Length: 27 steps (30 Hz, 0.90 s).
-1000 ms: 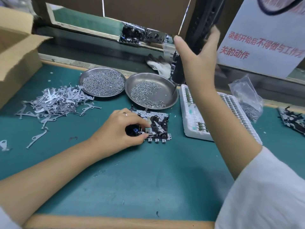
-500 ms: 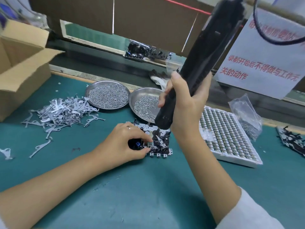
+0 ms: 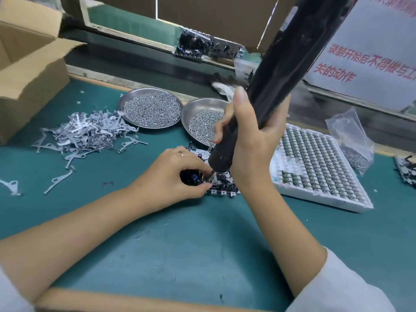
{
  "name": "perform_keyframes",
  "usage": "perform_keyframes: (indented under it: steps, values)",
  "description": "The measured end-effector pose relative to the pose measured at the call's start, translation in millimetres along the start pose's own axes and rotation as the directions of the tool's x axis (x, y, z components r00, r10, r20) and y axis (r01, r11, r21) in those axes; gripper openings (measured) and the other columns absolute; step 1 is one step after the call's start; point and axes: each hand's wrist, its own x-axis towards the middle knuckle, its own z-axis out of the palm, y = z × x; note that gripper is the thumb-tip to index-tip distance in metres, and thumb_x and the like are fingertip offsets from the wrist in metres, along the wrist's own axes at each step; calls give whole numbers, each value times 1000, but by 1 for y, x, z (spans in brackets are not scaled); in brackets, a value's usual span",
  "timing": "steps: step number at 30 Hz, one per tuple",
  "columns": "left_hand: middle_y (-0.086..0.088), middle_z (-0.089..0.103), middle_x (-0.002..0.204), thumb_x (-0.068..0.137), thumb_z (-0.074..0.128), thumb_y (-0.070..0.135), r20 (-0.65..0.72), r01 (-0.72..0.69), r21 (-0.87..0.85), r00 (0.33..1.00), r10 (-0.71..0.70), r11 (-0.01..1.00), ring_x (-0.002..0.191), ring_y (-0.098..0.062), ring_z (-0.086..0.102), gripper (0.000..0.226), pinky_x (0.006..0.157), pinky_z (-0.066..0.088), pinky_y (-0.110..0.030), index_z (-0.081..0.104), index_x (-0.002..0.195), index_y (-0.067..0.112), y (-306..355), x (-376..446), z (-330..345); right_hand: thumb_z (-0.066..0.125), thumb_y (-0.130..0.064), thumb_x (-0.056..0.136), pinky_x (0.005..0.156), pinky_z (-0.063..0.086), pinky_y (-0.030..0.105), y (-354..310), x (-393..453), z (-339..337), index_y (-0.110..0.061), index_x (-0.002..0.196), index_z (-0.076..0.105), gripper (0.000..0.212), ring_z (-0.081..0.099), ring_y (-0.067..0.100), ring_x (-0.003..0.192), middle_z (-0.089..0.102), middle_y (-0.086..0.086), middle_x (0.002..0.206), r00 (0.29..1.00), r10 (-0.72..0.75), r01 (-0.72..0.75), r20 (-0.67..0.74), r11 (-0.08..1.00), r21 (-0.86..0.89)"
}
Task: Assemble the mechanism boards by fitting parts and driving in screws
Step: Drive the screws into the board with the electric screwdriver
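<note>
- On the green desk [image 3: 202, 244], near its middle, lies the mechanism board [image 3: 221, 188], partly hidden by both hands.
- Left hand [image 3: 173, 176] pinches the board's left end.
- Right hand [image 3: 249, 140] grips a black electric screwdriver [image 3: 276, 86], tilted, bit down on the board.
- Just behind stand two metal dishes of screws [image 3: 153, 109]; metal levers [image 3: 90, 134] lie left, a white parts tray [image 3: 319, 167] right.

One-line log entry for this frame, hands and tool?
step: screw driving | left hand: holds mechanism board | right hand: grips electric screwdriver | bit: on board
</note>
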Motion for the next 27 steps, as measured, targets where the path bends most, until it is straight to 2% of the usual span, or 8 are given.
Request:
perform_keyframes:
  steps: [5, 9, 15, 18, 22, 27]
  values:
    - [28, 56, 76, 68, 84, 12, 5, 6, -3, 1000, -6, 1000, 78, -5, 51, 19, 80, 41, -22, 75, 85, 14, 1, 0, -1, 55, -7, 89, 40, 36, 23, 0, -1, 0, -13, 93, 38, 19, 42, 20, 35, 41, 7, 55, 1000, -4, 4, -16, 1000, 8]
    - [14, 64, 79, 70, 82, 13, 27, 24, -8, 999, -24, 1000, 83, -12, 54, 20, 84, 42, -25, 76, 89, 11, 1, 0, -1, 55, -6, 89, 39, 36, 23, 1, -2, 1, -13, 93, 38, 19, 41, 20, 34, 42, 5, 54, 1000, -21, 21, -13, 1000, 6]
    - [21, 58, 76, 70, 82, 13, 18, 25, -5, 1000, -25, 1000, 81, -4, 52, 19, 81, 40, -23, 75, 87, 11, 2, 0, -1, 56, -7, 88, 40, 37, 25, 3, -2, 1, -16, 93, 39, 19, 42, 22, 35, 41, 9, 56, 1000, -24, 24, -13, 1000, -1]
    - [23, 58, 76, 69, 83, 12, 12, 35, -17, 999, -35, 999, 81, -5, 52, 19, 80, 39, -22, 75, 87, 11, 2, 0, -1, 55, -6, 88, 40, 37, 24, 4, -2, 1, -16, 93, 39, 19, 42, 22, 35, 40, 12, 59, 1000, -29, 28, -4, 1000, -4]
    - [10, 66, 81, 70, 82, 12, 25, 60, -29, 998, -59, 998, 85, -13, 54, 21, 83, 42, -24, 76, 90, 11, 2, -1, -1, 54, -3, 89, 39, 37, 25, 5, -2, 0, -17, 94, 39, 20, 41, 21, 34, 43, 6, 55, 998, -61, 62, 20, 998, -16]
    - [8, 66, 80, 70, 82, 10, 26, 63, -40, 998, -62, 997, 85, -15, 54, 21, 82, 42, -22, 76, 89, 10, 3, -1, -1, 53, -3, 89, 39, 37, 25, 5, -2, 0, -16, 94, 39, 20, 41, 21, 34, 44, 3, 54, 998, -62, 62, 30, 998, -18]
